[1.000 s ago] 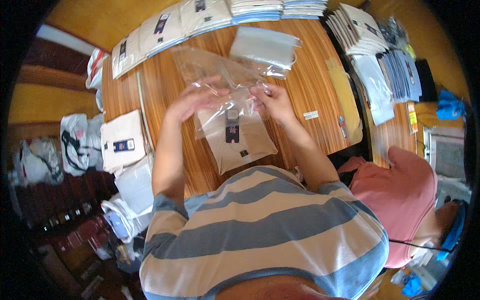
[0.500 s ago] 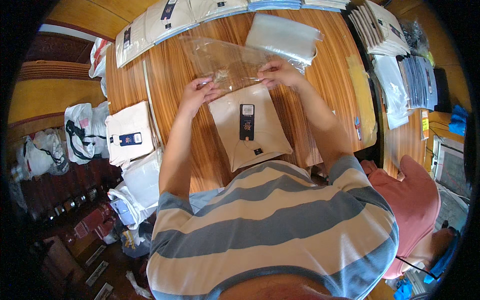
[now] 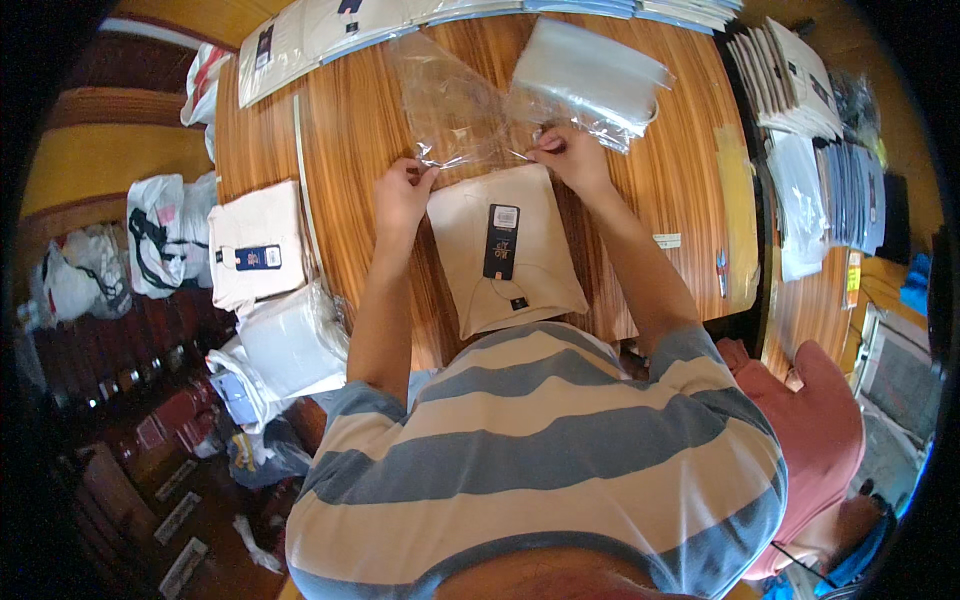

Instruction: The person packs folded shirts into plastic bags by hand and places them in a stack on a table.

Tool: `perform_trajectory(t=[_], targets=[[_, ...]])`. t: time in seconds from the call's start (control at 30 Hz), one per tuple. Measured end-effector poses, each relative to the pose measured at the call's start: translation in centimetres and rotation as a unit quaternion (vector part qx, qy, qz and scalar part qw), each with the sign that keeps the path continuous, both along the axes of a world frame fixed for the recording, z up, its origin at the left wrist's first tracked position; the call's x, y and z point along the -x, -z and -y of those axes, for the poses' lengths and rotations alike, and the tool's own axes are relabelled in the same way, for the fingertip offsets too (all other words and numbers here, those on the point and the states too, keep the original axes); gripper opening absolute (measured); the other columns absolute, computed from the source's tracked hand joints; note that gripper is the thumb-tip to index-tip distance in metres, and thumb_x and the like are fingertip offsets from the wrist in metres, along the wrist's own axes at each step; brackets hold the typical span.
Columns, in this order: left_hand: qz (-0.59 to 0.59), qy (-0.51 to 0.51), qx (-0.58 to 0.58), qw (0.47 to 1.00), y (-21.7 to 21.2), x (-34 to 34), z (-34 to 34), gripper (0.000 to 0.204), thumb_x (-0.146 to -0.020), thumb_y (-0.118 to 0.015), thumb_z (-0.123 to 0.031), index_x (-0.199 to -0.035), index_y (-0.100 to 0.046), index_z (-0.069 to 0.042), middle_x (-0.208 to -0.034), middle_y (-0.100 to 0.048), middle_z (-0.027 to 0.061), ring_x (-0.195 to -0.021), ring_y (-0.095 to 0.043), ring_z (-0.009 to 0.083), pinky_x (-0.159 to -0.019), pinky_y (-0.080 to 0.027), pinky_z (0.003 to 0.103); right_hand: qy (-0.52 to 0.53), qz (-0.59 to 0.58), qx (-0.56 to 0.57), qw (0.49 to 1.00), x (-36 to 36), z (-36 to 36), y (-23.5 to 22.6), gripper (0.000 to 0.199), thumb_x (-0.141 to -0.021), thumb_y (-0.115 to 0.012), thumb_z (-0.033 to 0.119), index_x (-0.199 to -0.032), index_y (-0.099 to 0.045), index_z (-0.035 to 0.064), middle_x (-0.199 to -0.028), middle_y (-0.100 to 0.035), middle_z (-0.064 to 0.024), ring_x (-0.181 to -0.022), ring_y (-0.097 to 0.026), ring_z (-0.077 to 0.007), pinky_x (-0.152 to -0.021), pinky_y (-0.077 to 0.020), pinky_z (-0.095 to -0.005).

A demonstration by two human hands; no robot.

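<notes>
A clear plastic bag (image 3: 450, 105) lies spread over the wooden table beyond a folded cream garment (image 3: 545, 245). My left hand (image 3: 403, 195) pinches the left corner of its near edge between thumb and fingers. Gripping that edge on the right is my right hand (image 3: 573, 160), fingers curled. Both hands are just past the far corners of the garment, apart from it. On the garment sit a long dark hang tag (image 3: 501, 242) on a string and a small black label (image 3: 518, 304).
A stack of clear bags (image 3: 585, 80) lies at the back right. Bagged garments (image 3: 385, 20) line the far edge. More folded garments (image 3: 255, 215) are piled at the left. Blue-handled scissors or a similar tool (image 3: 721, 272) lie right. A person in a pink top (image 3: 810, 420) is beside me.
The bag's near edge has been drawn wider and its film has settled in a different shape. My hands have closed more tightly on it. The whole view has shifted slightly.
</notes>
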State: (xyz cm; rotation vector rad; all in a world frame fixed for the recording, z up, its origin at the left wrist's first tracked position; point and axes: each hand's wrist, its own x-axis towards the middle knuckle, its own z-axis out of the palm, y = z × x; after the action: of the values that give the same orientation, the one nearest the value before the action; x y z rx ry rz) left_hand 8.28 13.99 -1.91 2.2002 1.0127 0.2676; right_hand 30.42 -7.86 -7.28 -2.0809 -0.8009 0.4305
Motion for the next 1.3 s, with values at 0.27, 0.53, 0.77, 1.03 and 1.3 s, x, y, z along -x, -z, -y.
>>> perform_trajectory(t=[0.27, 0.53, 0.77, 1.03, 1.3], targets=[[0.086, -0.062, 0.204, 0.973, 4.4, 4.0, -0.4, 0.025, -0.090, -0.082, -0.013, -0.111, -0.076, 0.000, -0.086, -0.077, 0.0072, -0.066, -0.066, 0.0096, -0.052, -0.050, 0.026, -0.091, -0.309, 0.012, 0.947, -1.3, 1.7, -1.7, 0.036, -0.084, -0.090, 0.025, -0.103, -0.074, -0.0012, -0.089, -0.076, -0.0083, -0.075, -0.070, -0.0141, -0.066, -0.0556, -0.0274], [0.093, -0.126, 0.356, 0.922, 3.3, 7.4, 1.0, 0.024, -0.092, -0.082, -0.019, -0.109, -0.080, -0.002, -0.085, -0.077, 0.0029, -0.068, -0.066, 0.0074, -0.056, -0.051, 0.023, -0.133, -0.321, 0.072, 0.935, -0.6, 2.4, -1.8, 0.045, -0.086, -0.089, 0.025, -0.113, -0.068, -0.0034, -0.094, -0.076, -0.0099, -0.084, -0.070, -0.0135, -0.063, -0.0569, -0.0263], [0.087, -0.073, 0.404, 0.908, 4.1, 10.2, 2.3, 0.026, -0.091, -0.083, -0.019, -0.109, -0.080, -0.001, -0.087, -0.077, 0.0020, -0.073, -0.069, 0.0088, -0.060, -0.055, 0.025, -0.084, -0.324, 0.022, 0.942, 2.4, 4.1, -3.1, 0.063, -0.085, -0.090, 0.019, -0.134, -0.057, -0.0020, -0.104, -0.075, -0.0131, -0.089, -0.070, -0.0155, -0.069, -0.0582, -0.0293], [-0.076, -0.006, 0.372, 0.925, 1.9, 14.1, 7.3, 0.032, -0.091, -0.082, -0.025, -0.113, -0.078, -0.001, -0.093, -0.078, 0.0070, -0.081, -0.071, 0.0149, -0.074, -0.057, 0.031, -0.086, -0.211, 0.109, 0.968, 8.1, 11.1, -4.8, 0.079, -0.083, -0.090, 0.030, -0.147, -0.051, 0.0029, -0.109, -0.074, -0.0136, -0.101, -0.071, -0.0231, -0.088, -0.0578, -0.0351], [0.127, 0.242, -0.122, 0.954, 1.6, 15.9, 10.2, 0.029, -0.084, -0.082, -0.019, -0.108, -0.073, -0.005, -0.111, -0.072, 0.0119, -0.105, -0.068, 0.0335, -0.091, -0.055, 0.043, -0.193, 0.124, 0.022, 0.973, 10.5, 14.0, -4.3, 0.035, -0.085, -0.085, 0.020, -0.116, -0.073, 0.0100, -0.128, -0.065, -0.0129, -0.112, -0.067, -0.0338, -0.090, -0.0586, -0.0419]])
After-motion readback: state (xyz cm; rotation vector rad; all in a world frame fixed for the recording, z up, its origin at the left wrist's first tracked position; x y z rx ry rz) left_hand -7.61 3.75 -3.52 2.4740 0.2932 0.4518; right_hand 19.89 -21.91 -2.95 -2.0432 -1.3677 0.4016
